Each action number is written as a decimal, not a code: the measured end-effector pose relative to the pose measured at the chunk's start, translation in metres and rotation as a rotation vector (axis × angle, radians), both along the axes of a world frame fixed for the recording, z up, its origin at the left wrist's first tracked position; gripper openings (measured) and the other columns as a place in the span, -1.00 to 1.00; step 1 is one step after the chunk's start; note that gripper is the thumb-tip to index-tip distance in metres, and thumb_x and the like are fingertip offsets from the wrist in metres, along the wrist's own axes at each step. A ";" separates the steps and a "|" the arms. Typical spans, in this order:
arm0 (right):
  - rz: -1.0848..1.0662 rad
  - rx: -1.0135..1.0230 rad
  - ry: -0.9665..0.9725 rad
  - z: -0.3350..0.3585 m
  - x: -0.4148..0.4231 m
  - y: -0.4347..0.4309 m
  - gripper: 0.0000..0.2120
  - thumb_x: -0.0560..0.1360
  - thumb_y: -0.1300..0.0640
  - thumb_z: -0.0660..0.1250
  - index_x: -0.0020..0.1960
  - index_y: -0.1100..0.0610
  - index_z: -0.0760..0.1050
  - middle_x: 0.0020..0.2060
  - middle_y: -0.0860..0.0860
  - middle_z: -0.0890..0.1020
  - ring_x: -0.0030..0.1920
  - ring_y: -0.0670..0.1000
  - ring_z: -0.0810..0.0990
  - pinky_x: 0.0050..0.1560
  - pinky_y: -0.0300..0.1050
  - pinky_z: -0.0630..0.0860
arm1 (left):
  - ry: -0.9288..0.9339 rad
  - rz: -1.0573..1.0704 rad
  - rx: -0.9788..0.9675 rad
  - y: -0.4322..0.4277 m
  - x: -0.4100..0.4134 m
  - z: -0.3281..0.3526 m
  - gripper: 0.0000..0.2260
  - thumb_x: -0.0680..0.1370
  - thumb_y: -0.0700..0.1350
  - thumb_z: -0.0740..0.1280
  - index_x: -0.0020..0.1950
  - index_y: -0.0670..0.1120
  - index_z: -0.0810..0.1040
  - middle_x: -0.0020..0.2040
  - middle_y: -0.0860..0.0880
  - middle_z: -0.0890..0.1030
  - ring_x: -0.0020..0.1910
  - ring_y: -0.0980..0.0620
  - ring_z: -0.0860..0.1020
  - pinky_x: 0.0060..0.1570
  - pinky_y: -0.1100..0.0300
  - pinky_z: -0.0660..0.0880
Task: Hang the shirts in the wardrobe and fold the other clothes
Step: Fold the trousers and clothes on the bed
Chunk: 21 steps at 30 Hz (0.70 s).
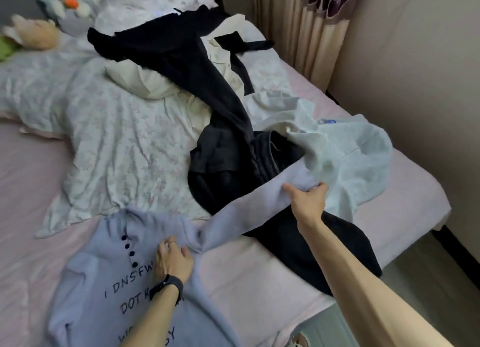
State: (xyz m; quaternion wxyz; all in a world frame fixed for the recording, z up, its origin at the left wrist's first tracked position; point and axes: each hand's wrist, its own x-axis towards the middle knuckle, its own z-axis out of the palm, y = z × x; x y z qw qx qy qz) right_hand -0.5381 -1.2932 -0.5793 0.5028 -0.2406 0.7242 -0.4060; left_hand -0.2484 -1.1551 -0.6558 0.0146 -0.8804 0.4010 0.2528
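Observation:
A lavender sweater (104, 274) with dark buttons and printed letters lies spread on the pink bed at the lower left. My left hand (172, 259) presses on its shoulder, fingers curled into the fabric. My right hand (307, 198) grips the end of the sweater's sleeve (249, 206), stretched out to the right over a dark garment (233, 165). Behind the sleeve lie a pale mint top (350, 154), long black clothes (181, 55) and a cream garment (145, 81).
A floral quilt (111, 144) covers the middle of the bed. Stuffed toys (39, 32) sit at the far left by the pillow. A curtain (311, 22) and a wall stand to the right. The bed's edge (439, 216) drops to the floor at right.

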 end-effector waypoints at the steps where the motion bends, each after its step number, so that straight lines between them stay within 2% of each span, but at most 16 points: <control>1: -0.027 -0.023 -0.007 0.001 0.014 0.006 -0.40 0.40 0.09 0.52 0.31 0.11 0.29 -0.07 -0.04 0.62 0.02 0.01 0.63 -0.08 -0.16 0.54 | 0.023 -0.080 0.089 0.018 0.011 -0.009 -0.51 0.68 0.04 0.11 0.61 -0.01 0.14 0.60 -0.08 0.15 0.51 -0.15 0.24 0.40 -0.08 0.30; 3: -0.038 -0.089 -0.020 0.009 0.041 0.017 -0.51 0.40 0.08 0.50 0.24 0.07 0.37 -0.11 -0.06 0.67 -0.03 -0.05 0.66 -0.04 -0.13 0.58 | 0.114 -0.278 0.284 0.038 0.024 -0.027 -0.48 0.68 0.16 0.02 0.62 0.23 -0.06 0.64 0.04 -0.09 0.60 -0.10 0.02 0.52 -0.12 0.11; 5: 0.002 -0.181 0.027 0.023 0.064 0.027 -0.73 0.43 0.07 0.47 0.07 0.05 0.50 -0.16 -0.07 0.68 -0.12 -0.08 0.66 -0.06 -0.11 0.59 | 0.190 -0.370 0.348 0.041 0.031 -0.041 -0.47 0.64 0.24 -0.01 0.56 0.38 -0.17 0.63 0.06 -0.23 0.61 -0.11 -0.13 0.53 -0.18 0.02; 7: 0.057 -0.274 0.045 0.037 0.094 0.040 -0.89 0.45 0.07 0.45 -0.11 0.06 0.54 -0.23 -0.01 0.66 -0.20 -0.03 0.63 -0.09 -0.05 0.58 | 0.234 -0.418 0.337 0.036 0.040 -0.049 -0.46 0.59 0.28 0.02 0.54 0.42 -0.11 0.64 0.02 -0.18 0.61 -0.16 -0.09 0.53 -0.18 0.04; 8: 0.075 -0.311 0.040 0.047 0.108 0.047 -0.91 0.45 0.09 0.44 -0.14 0.07 0.54 -0.25 0.02 0.65 -0.23 -0.04 0.60 -0.11 -0.04 0.56 | 0.282 -0.418 0.313 0.032 0.042 -0.045 -0.49 0.59 0.28 0.04 0.54 0.41 0.03 0.64 0.01 -0.05 0.60 -0.17 0.00 0.52 -0.15 0.10; 9: 0.102 -0.347 0.036 0.053 0.123 0.055 -0.93 0.46 0.11 0.43 -0.14 0.08 0.55 -0.26 0.03 0.64 -0.24 -0.08 0.58 -0.13 -0.05 0.55 | 0.383 -0.368 0.264 0.028 0.044 -0.034 -0.55 0.61 0.25 0.07 0.52 0.33 0.24 0.61 -0.01 0.16 0.57 -0.16 0.15 0.50 -0.13 0.19; 10: 0.147 -0.370 0.028 0.061 0.140 0.065 -0.95 0.46 0.15 0.42 -0.12 0.09 0.56 -0.27 0.01 0.64 -0.24 -0.11 0.57 -0.15 -0.08 0.54 | 0.534 -0.239 0.181 0.029 0.049 -0.019 -0.61 0.63 0.21 0.12 0.42 0.18 0.45 0.50 -0.04 0.39 0.48 -0.14 0.32 0.43 -0.12 0.31; 11: 0.205 -0.387 0.015 0.064 0.152 0.075 -0.96 0.46 0.18 0.42 -0.10 0.11 0.58 -0.28 -0.04 0.64 -0.23 -0.13 0.57 -0.17 -0.12 0.52 | 0.695 -0.044 0.079 0.025 0.052 -0.002 -0.65 0.64 0.17 0.19 0.29 0.02 0.57 0.36 -0.06 0.54 0.36 -0.13 0.46 0.32 -0.12 0.41; 13: 0.422 -0.376 -0.021 0.069 0.191 0.109 -0.92 0.43 0.21 0.42 -0.08 0.16 0.58 -0.26 -0.10 0.60 -0.22 -0.14 0.54 -0.17 -0.18 0.48 | 0.994 0.380 -0.019 0.038 0.080 0.037 -0.60 0.61 0.19 0.27 0.17 -0.11 0.62 0.23 -0.12 0.63 0.20 -0.12 0.57 0.14 -0.08 0.52; 14: 0.567 -0.354 -0.010 0.068 0.208 0.129 -0.91 0.42 0.20 0.42 -0.08 0.17 0.57 -0.27 -0.10 0.59 -0.22 -0.13 0.53 -0.16 -0.19 0.47 | 1.149 0.523 0.016 0.049 0.097 0.055 -0.52 0.58 0.26 0.26 0.18 -0.13 0.63 0.20 -0.15 0.65 0.17 -0.14 0.59 0.10 -0.07 0.53; 16: 0.888 -0.276 0.078 0.055 0.237 0.171 -0.89 0.43 0.14 0.44 -0.06 0.12 0.60 -0.23 -0.09 0.64 -0.17 -0.10 0.59 -0.11 -0.15 0.50 | 1.391 0.649 0.103 0.079 0.137 0.083 -0.34 0.54 0.40 0.19 0.20 -0.15 0.65 0.13 -0.19 0.67 0.10 -0.22 0.63 0.03 -0.07 0.55; 18: 1.192 -0.267 0.232 0.036 0.256 0.209 -0.87 0.45 0.11 0.45 -0.01 0.03 0.65 -0.11 -0.07 0.70 -0.04 -0.05 0.63 -0.05 -0.13 0.52 | 1.447 0.654 0.160 0.112 0.170 0.096 -0.29 0.52 0.43 0.18 0.23 -0.17 0.64 0.11 -0.21 0.66 0.00 -0.22 0.63 -0.07 -0.02 0.59; 19: 1.329 -0.289 0.296 0.028 0.265 0.229 -0.86 0.45 0.11 0.44 0.01 0.00 0.67 -0.06 -0.05 0.71 0.01 -0.01 0.62 -0.04 -0.13 0.51 | 1.423 0.648 0.185 0.131 0.184 0.096 -0.31 0.49 0.41 0.27 0.24 -0.17 0.63 0.13 -0.21 0.66 -0.04 -0.20 0.63 -0.10 -0.02 0.60; 21: 1.467 -0.367 0.365 0.013 0.273 0.260 -0.83 0.44 0.15 0.44 0.00 -0.03 0.69 -0.05 -0.04 0.71 0.03 0.02 0.58 -0.03 -0.20 0.48 | 1.313 0.573 0.260 0.163 0.199 0.090 -0.36 0.36 0.27 0.51 0.21 -0.18 0.63 0.07 -0.17 0.69 -0.15 -0.12 0.64 -0.15 0.01 0.61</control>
